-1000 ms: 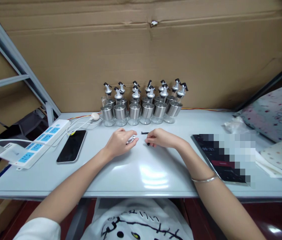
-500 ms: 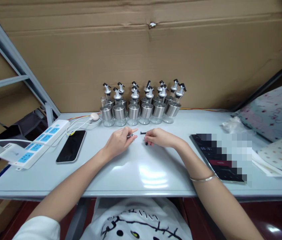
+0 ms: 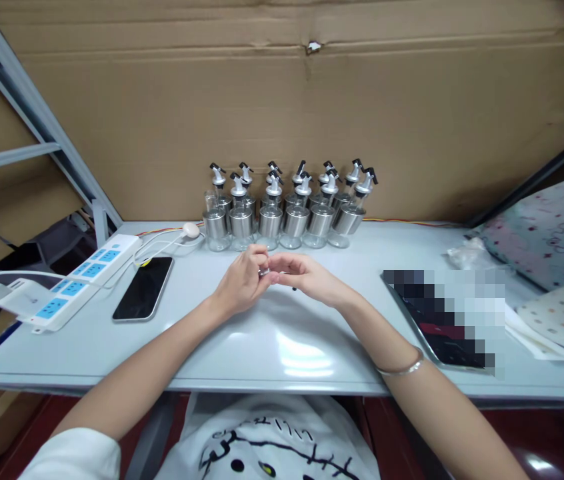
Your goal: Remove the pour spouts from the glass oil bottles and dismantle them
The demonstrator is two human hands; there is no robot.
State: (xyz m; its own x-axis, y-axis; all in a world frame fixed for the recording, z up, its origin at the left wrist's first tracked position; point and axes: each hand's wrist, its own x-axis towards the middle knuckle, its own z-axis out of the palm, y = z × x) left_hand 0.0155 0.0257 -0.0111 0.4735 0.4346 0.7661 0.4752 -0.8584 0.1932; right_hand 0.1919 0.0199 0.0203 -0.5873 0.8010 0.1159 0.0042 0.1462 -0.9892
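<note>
My left hand [image 3: 245, 280] is closed around a small silvery part [image 3: 263, 272], most of it covered by the fingers. Against it, from the right, come the thumb and fingertips of my right hand [image 3: 307, 277], pressed together; whatever they pinch is hidden. A tiny black piece [image 3: 295, 289] lies on the table just below the right fingers. Behind both hands stand several glass oil bottles [image 3: 296, 220] with steel sleeves, most topped by silver pourers with black flip caps. The front-left bottle [image 3: 216, 227] has a bare glass neck.
On the left are a white power strip [image 3: 87, 277] with cables and a black phone [image 3: 145, 290]. A tablet [image 3: 427, 320], partly blurred out, lies on the right, near crumpled clear plastic [image 3: 467, 255] and patterned fabric [image 3: 552, 227]. A cardboard sheet [image 3: 212, 100] rises behind the table.
My right hand has moved left to meet my left hand at the silvery part. My left index finger has curled in. A black strip between the hands no longer shows.
</note>
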